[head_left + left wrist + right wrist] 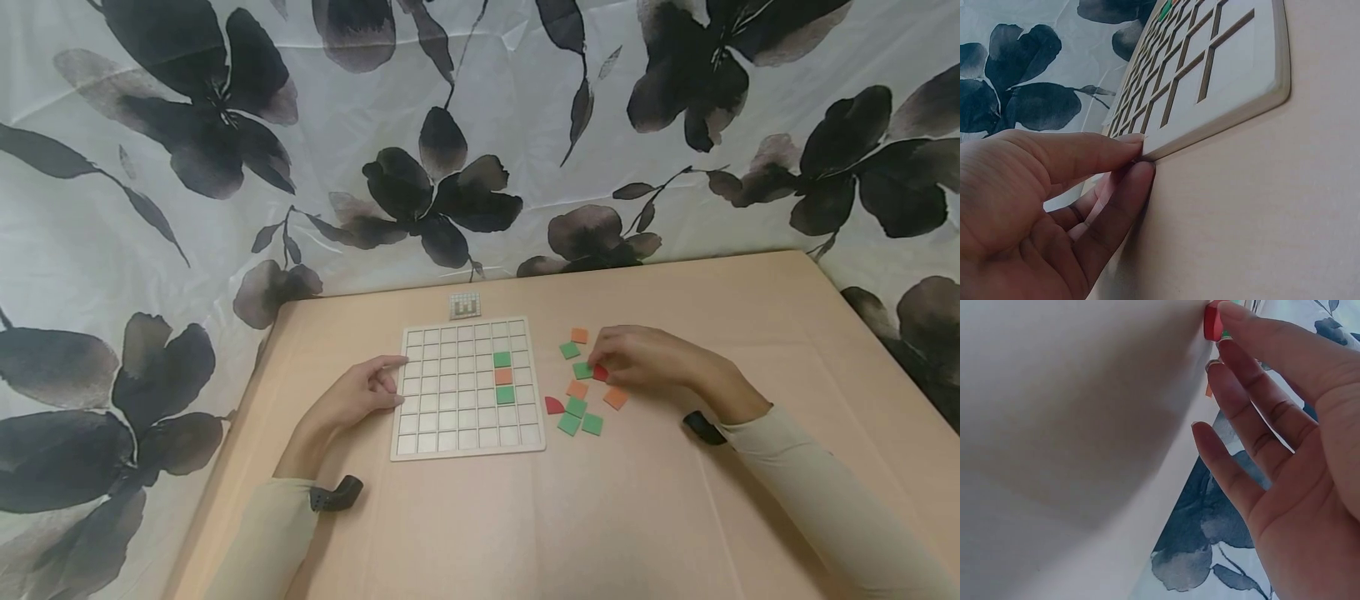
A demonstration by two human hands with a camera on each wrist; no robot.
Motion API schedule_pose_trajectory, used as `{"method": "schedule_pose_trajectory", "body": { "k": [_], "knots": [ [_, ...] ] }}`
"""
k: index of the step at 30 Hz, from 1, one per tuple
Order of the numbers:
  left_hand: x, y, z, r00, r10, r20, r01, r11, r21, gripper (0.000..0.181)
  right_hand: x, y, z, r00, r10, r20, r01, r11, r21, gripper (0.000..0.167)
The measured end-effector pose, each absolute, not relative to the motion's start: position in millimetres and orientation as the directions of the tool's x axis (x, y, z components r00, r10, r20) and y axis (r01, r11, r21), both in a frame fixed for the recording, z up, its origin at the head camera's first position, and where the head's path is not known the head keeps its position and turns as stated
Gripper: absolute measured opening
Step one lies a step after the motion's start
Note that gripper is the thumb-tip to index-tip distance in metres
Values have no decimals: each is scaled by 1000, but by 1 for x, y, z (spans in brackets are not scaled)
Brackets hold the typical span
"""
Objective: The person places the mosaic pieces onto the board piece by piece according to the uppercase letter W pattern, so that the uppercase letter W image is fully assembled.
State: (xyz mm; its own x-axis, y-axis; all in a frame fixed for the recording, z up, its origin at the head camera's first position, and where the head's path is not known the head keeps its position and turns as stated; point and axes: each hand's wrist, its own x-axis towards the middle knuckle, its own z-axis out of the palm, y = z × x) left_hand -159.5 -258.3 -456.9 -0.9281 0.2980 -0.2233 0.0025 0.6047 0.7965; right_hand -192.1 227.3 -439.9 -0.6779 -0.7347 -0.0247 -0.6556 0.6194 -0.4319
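Gripping board's 9 o'clock edge: left hand, thumb and fingertips nearly closed on the rim. Board looks stiff and light, may slide; edge is the right hold. Two green tiles and an orange tile sit in its cells, around 2 to 3 o'clock. Off its 3 o'clock side: loose tiles, then right hand, apparently pinching red piece, other fingers loose. Piece likely light, rigid, slick; take opposite edges. Card past 12 o'clock, cloth behind.
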Motion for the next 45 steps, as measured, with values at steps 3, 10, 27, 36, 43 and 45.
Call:
{"method": "schedule_pose_trajectory", "body": {
  "k": [3, 10, 27, 36, 43, 45],
  "knots": [
    [-160, -258, -457, -928, 298, -223, 5, 609, 793, 67, -192, 228, -441, -684, -729, -22, -651, 624, -432, 24],
    [-161, -259, -457, -928, 291, -233, -8, 610, 792, 67, -193, 230, -442, -693, -720, -13, -643, 626, -441, 24],
    [-146, -242, -421, -920, 309, -243, -12, 597, 802, 64, -196, 227, -437, -714, -697, -58, -623, 672, -401, 21],
    [-157, -254, -450, -927, 296, -231, -3, 609, 793, 67, -196, 225, -437, -724, -687, -61, -610, 678, -410, 19],
    [-159, -258, -456, -928, 298, -224, -3, 595, 803, 68, -194, 224, -436, -734, -676, -65, -584, 676, -449, 17],
    [-159, -258, -455, -927, 302, -223, 0, 595, 804, 69, -194, 223, -436, -734, -674, -80, -573, 678, -460, 18]
  ]
}}
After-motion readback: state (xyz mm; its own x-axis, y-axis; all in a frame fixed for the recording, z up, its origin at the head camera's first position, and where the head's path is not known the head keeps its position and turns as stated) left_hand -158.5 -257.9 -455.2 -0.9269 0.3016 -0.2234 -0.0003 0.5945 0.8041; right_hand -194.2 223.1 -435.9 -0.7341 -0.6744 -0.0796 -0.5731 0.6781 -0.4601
